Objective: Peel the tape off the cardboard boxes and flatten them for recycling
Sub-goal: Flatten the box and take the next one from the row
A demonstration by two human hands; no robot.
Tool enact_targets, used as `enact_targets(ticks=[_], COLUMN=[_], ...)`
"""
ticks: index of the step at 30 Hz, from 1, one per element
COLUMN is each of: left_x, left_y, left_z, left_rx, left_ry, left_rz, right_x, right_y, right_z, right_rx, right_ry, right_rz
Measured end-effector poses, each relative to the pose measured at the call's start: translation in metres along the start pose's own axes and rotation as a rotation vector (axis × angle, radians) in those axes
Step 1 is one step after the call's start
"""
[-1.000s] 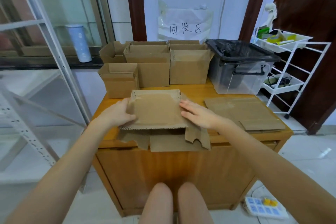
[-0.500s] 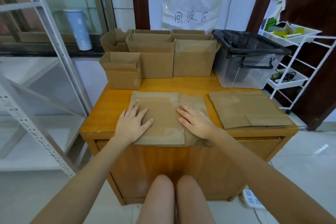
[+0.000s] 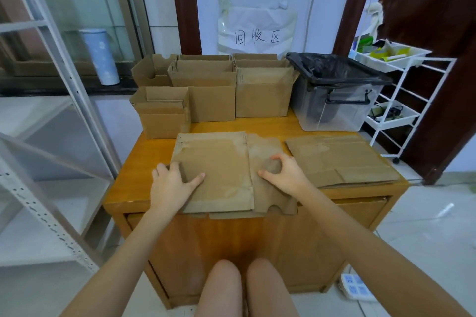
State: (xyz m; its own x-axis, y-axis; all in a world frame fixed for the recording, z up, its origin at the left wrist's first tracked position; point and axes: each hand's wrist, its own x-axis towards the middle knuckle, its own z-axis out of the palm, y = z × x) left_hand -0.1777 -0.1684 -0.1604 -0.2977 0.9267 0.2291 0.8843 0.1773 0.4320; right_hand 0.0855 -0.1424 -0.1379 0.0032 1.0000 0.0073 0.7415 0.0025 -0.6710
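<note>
Left fingers curled under flattened box.
</note>
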Motion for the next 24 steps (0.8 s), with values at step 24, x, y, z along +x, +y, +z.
enact_targets(ticks=[24], left_x=[-0.006], left_y=[0.248], left_z=[0.104], left_rx=[-0.102], left_ry=[-0.298], left_rz=[0.238], right_x=[0.055], right_y=[0.155], right_z=[-0.193], right_rx=[-0.276], right_ry=[0.182], right_rz=[0.222])
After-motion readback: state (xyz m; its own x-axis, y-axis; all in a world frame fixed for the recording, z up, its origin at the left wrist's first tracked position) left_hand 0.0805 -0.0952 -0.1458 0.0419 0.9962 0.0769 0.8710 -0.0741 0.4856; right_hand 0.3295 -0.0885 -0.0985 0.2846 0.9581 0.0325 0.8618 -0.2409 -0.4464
